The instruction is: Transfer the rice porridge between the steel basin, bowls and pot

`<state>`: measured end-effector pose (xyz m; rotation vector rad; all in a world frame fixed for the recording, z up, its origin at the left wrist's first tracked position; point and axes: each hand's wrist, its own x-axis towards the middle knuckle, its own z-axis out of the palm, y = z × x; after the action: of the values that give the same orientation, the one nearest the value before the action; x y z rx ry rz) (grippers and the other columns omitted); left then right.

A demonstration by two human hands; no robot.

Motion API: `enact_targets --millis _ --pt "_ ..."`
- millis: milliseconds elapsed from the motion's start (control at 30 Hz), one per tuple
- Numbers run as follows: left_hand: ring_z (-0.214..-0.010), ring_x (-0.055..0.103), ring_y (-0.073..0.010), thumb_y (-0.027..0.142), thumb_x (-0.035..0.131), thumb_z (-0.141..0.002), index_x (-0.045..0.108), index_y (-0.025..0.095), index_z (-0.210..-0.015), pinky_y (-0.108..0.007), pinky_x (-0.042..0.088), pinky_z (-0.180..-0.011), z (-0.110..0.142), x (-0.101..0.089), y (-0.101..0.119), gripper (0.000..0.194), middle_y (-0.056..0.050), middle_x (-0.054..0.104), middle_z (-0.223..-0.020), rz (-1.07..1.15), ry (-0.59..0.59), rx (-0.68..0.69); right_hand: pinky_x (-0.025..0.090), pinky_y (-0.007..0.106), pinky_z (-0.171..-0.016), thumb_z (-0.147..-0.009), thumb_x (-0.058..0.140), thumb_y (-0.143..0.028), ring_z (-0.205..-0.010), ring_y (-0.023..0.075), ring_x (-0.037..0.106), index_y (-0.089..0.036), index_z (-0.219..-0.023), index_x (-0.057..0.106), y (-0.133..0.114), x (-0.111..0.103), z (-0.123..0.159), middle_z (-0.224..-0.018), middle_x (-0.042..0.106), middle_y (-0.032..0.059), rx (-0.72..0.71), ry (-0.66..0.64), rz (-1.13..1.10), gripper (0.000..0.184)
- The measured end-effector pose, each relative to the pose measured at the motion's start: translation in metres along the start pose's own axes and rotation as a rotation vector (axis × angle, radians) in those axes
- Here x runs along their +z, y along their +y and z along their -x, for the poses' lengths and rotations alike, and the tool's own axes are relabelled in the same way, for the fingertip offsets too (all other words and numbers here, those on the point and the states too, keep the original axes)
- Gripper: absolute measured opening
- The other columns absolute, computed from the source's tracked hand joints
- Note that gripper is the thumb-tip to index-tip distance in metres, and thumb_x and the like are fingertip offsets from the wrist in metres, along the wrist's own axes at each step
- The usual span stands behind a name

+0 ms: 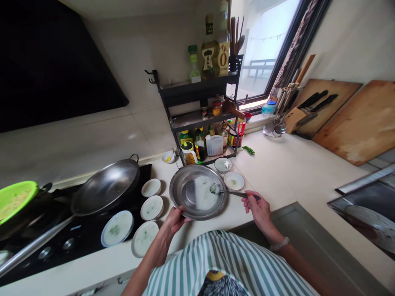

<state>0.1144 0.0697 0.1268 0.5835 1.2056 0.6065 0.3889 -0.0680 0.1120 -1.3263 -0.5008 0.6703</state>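
With its fingers closed on the near left rim, my left hand [174, 220] holds a round stainless steel basin [184, 190]. Milky liquid [205, 199] with green bits is pooled on the basin's right side, and the bare bottom shows on the left, so it looks tilted. A metal spoon [232, 193] is gripped by its handle in my right hand [258, 210], its bowl over the liquid and holding some green bits. Just beyond the basin's right rim sit two small bowls, one with green bits [233, 181] and one behind it [223, 165].
Several bowls of pale liquid [152, 208] line the left, one [117, 229] on the black stove. A wok [108, 187] and green basket [17, 197] stand there too. Behind is a condiment rack [194, 96]; to the right, a knife block [296, 119], cutting boards [361, 119] and sink [364, 213].
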Motion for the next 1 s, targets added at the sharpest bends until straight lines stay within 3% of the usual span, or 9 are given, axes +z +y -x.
enact_targets --millis 733,1000 --pt "-0.042 0.055 -0.0109 -0.002 0.051 -0.067 0.049 0.016 -0.074 -0.023 0.052 -0.041 -0.001 0.0 -0.003 0.018 0.003 0.056 -0.05 0.003 0.006 0.014 0.039 0.02 -0.035 -0.074 0.068 -0.047 -0.045 0.0109 0.051 -0.014 -0.095 0.059 -0.003 -0.001 0.006 -0.059 0.064 0.0025 0.065 0.005 -0.043 0.04" --pt "-0.043 0.055 -0.0107 -0.002 0.05 -0.068 0.049 0.016 -0.073 -0.023 0.053 -0.041 0.001 0.001 -0.003 0.018 0.003 0.056 -0.051 0.007 0.005 0.012 0.038 0.02 -0.035 -0.075 0.067 -0.042 -0.043 0.0101 0.05 -0.015 -0.094 0.06 -0.021 -0.012 0.001 -0.058 0.065 0.0027 0.011 0.073 -0.103 0.034"
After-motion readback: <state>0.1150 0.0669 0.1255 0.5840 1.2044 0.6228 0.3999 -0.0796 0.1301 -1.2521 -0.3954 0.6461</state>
